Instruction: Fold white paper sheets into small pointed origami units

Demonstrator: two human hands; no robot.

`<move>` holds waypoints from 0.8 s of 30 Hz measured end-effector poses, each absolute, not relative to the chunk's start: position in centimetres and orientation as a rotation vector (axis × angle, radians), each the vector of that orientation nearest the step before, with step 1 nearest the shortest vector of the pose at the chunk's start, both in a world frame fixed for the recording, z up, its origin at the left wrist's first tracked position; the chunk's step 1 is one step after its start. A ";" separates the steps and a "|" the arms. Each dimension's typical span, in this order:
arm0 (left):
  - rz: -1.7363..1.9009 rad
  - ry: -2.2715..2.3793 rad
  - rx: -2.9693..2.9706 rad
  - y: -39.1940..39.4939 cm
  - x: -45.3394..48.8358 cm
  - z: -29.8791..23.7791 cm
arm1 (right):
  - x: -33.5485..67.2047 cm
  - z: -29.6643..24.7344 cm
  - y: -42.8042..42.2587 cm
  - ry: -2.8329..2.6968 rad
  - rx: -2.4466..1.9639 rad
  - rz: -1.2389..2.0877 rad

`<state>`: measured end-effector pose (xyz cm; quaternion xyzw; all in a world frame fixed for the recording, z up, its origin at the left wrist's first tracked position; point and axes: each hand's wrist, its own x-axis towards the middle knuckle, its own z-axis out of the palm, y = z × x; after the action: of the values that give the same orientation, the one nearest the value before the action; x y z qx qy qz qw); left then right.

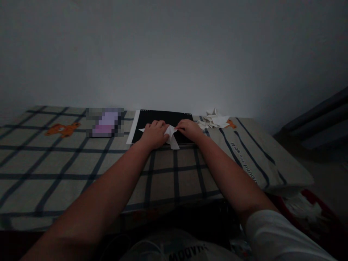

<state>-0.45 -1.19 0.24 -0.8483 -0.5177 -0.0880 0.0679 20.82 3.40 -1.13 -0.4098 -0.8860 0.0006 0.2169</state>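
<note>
The left hand (154, 135), loosely curled, seems to steady the paper (173, 139) on the black pad (166, 116), likely for firm backing; its grip I cannot tell. The right hand (188, 129) pinches the paper's edge, apparently for control

Head-worn camera; it looks forward and down.

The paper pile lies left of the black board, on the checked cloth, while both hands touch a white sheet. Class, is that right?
No: the head view shows the paper pile lying right of the black board. The rest holds: it is on the checked cloth, and the left hand and right hand touch a white sheet.
</note>
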 end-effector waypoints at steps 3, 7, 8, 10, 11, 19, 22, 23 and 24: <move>-0.263 -1.564 -2.548 -1.2 -0.5 0.2 | 21.0 -1.1 3.5 -2.444 -1.148 -0.004; -0.276 -1.544 -2.539 -1.3 -0.5 0.1 | 21.3 -1.1 3.8 -2.425 -1.153 0.008; -0.282 -1.538 -2.537 -1.4 -0.5 0.1 | 21.3 -1.1 3.8 -2.425 -1.153 0.011; -0.293 -1.531 -2.540 -1.4 -0.6 0.1 | 21.4 -1.1 3.7 -2.424 -1.154 0.012; -0.300 -1.529 -2.545 -1.4 -0.6 0.1 | 21.4 -1.1 3.6 -2.420 -1.154 0.011; -0.316 -1.531 -2.565 -1.5 -0.8 0.2 | 21.3 -0.5 3.0 -2.405 -1.067 -0.045; -0.307 -1.522 -2.557 -1.5 -0.8 0.1 | 21.3 -0.2 2.9 -2.432 -1.040 -0.059; -0.307 -1.522 -2.552 -1.5 -0.8 0.1 | 21.2 -0.2 2.9 -2.441 -1.037 -0.066; -0.310 -1.524 -2.547 -1.5 -0.8 0.0 | 21.2 -0.2 3.0 -2.449 -1.039 -0.071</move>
<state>-0.82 -1.49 0.04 -0.8508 -0.5092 -0.1037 0.0787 21.24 2.96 -0.19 -0.3791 -0.8939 -0.0259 0.2380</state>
